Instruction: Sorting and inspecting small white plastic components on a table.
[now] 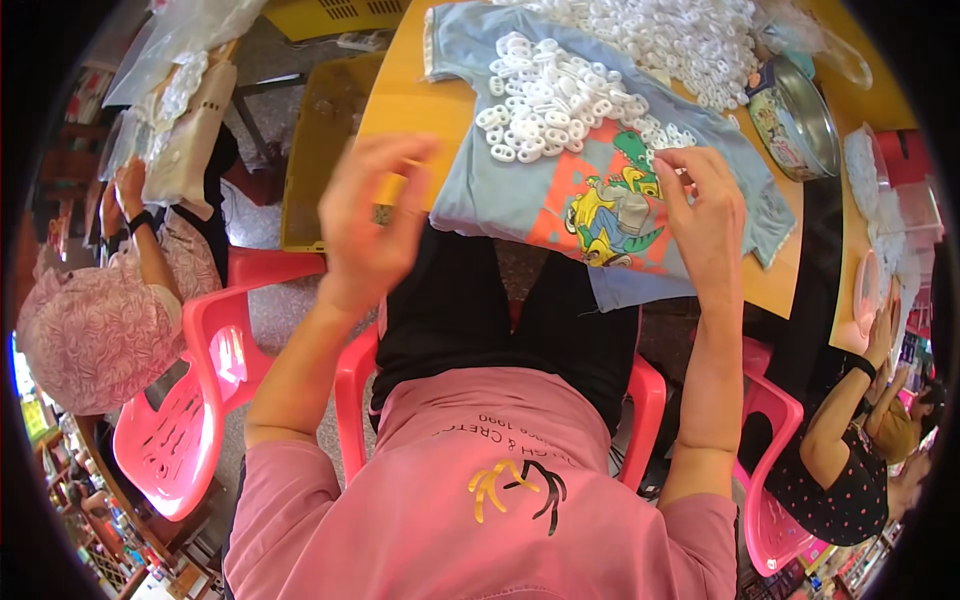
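Note:
A light blue T-shirt point(520, 190) with a cartoon crocodile print lies spread over the near edge of a wooden table point(400, 100). A heap of small white plastic rings point(550, 95) rests on the shirt, and a bigger heap point(680, 35) lies behind it. My right hand point(705, 215) is over the shirt's right side. Its fingertips are pinched together beside the stray rings point(665, 135); whether one is held is too small to see. My left hand point(370, 225) is raised at the table's left front corner, blurred, fingers spread, nothing seen in it.
A round metal tin point(795, 120) stands at the table's right. One person point(100, 320) sits at my left and another person point(850, 450) at my right, both on pink plastic chairs point(190, 420). An olive crate point(320, 150) and clear bags point(180, 40) are at the left.

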Motion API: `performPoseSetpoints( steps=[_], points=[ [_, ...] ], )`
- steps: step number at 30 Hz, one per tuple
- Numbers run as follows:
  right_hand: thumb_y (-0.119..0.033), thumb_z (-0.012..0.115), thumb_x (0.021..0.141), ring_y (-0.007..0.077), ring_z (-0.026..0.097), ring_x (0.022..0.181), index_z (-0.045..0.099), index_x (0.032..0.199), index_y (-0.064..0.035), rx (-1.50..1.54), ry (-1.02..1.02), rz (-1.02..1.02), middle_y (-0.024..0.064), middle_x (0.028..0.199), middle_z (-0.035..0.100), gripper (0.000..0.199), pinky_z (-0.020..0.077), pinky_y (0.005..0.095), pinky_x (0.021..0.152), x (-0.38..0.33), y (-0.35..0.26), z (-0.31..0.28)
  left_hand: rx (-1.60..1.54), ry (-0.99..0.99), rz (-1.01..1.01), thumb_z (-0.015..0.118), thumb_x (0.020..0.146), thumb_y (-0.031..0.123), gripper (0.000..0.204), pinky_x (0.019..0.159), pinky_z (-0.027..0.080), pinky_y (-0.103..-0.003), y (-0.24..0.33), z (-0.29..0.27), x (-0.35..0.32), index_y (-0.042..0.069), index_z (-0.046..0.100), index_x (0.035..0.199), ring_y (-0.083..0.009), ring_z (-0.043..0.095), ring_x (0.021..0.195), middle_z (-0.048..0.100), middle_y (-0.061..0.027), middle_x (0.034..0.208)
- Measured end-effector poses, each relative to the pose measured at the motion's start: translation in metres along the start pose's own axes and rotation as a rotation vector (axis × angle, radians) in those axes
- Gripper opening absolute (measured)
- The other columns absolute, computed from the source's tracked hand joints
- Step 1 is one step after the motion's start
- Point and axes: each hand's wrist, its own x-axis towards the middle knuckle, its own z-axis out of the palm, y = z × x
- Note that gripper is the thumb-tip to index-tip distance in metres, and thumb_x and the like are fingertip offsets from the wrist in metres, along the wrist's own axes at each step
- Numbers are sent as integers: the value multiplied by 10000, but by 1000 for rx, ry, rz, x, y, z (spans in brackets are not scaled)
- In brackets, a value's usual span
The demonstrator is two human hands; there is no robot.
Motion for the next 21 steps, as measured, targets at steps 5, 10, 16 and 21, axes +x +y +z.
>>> performPoseSetpoints(
  steps=[5,10,16,21],
  points=[
    [-109,658,836,208,598,710,676,926,-31,-79,-102,0,81,875,626,121,467,309,659,0,0,-6,-402,-242,-3,618,806,-56,272,678,499,-353,41,72,0,19,600,1067,-308,608,825,593,-142,945],
    [-121,655,839,210,602,716,677,924,-37,-138,-98,5,81,883,628,122,468,321,667,5,7,-15,-486,-275,-8,614,829,-30,181,633,472,-376,56,116,3,16,599,1004,-308,594,760,577,-139,877],
    [-157,659,843,229,611,725,680,910,-48,-191,-136,-30,82,869,623,130,468,341,664,6,14,-14,-526,-263,-103,607,841,-30,155,621,463,-371,54,126,2,6,594,990,-300,591,709,578,-136,812],
    [-182,681,826,248,619,732,681,877,-49,-203,-78,-47,79,843,620,143,470,349,662,11,10,2,-490,-279,-94,604,842,-30,152,626,462,-366,54,127,4,9,596,989,-299,591,712,581,-133,809]
  ],
)
